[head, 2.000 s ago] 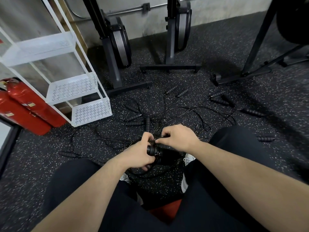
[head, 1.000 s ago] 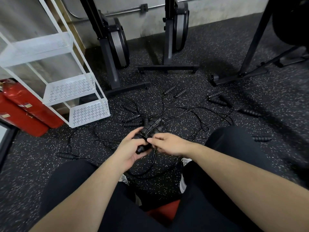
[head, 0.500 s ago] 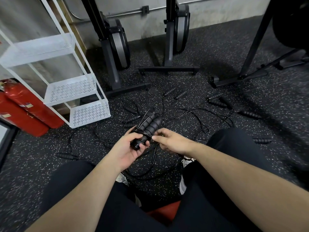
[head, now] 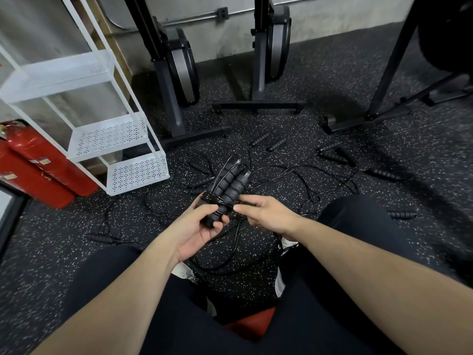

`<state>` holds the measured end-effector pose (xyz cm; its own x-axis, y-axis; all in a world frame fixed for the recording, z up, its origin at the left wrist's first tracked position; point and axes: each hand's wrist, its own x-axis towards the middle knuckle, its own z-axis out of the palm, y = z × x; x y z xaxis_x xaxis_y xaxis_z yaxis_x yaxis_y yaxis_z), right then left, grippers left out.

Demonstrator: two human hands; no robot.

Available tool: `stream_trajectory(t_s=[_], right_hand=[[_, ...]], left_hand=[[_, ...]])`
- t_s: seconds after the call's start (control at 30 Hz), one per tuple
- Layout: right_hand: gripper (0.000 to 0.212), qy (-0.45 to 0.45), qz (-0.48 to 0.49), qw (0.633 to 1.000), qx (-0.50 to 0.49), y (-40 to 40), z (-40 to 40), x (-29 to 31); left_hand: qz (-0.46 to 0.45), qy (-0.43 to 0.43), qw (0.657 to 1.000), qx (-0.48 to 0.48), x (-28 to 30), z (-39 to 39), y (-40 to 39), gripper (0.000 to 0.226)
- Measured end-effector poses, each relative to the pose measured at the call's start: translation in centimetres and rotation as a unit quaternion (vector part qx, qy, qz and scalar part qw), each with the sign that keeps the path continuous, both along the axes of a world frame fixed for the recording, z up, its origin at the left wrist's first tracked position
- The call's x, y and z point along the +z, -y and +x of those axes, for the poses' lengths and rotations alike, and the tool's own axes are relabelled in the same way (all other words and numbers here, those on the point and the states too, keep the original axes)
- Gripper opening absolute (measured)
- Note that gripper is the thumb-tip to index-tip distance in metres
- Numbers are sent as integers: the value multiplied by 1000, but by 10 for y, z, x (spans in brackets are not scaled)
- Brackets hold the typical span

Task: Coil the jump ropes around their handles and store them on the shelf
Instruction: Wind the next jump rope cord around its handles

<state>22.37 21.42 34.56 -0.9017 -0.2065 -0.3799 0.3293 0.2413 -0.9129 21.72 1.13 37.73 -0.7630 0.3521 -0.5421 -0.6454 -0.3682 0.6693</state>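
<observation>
- Currently in hand: two handles point(head: 227, 187), side by side, raised over the floor point(head: 332, 80) between my knees, tops pointing toward the shelf point(head: 112, 139).
- Left hand point(head: 197, 226): fingers curled round the lower ends of the pair, thumb on top pinning the wraps.
- Right hand point(head: 266, 213): thumb and forefinger pinching the cord point(head: 238, 242) just beside the pair; other fingers loose.
- Cord: several turns already banded round the middle; the rest hangs in a slack loop to the floor. Whether it is snagged in the other ropes point(head: 294, 172) I cannot tell.
- Method, as I judge it: keep tension on the cord, lay each turn touching the one beside it, keep my thumb on the last wrap, tuck the tail under.
- Shelf: three white trays, to my left, none holding rope.
- Remaining: several ropes loose on the floor.
</observation>
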Motion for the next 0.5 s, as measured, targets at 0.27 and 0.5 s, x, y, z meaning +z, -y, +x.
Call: stream_trajectory(t_s=[0.27,0.5], right_hand=[[32,-25,-15,999,33,1,5,6],[34,-33,61,997,35,-1,2,9]], left_hand=[[-70,-40,997,3,0,-2,0,42],[-84,-30,995,46,3,-6,-2,30]])
